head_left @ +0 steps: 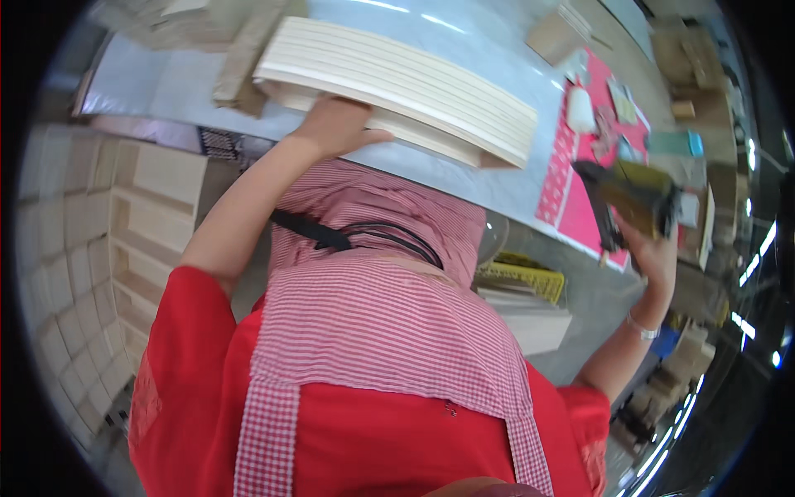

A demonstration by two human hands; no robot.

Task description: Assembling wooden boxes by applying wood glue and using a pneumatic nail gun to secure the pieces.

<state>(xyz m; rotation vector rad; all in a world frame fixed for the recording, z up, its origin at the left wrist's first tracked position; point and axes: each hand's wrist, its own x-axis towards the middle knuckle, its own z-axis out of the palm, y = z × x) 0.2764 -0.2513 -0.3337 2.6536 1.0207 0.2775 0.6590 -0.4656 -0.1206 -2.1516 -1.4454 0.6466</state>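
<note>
A long pale wooden box [397,79] with a grooved, slatted face lies on the grey worktable [464,25] in front of me. My left hand [335,128] grips its near side, fingers reaching into the open side and thumb sticking out toward the right. The fingertips are hidden inside. My right hand [652,253] is wrapped around the handle of a nail gun [633,195] with a black and yellowish body. It is held up at the right, apart from the box, and is somewhat blurred.
A pink cloth [571,195] with a white bottle [580,110] lies on the table's right. Left of the box is a brown cardboard piece [248,62]. Wooden boxes [153,224] are stacked at far left. A yellow crate [538,277] stands below the table.
</note>
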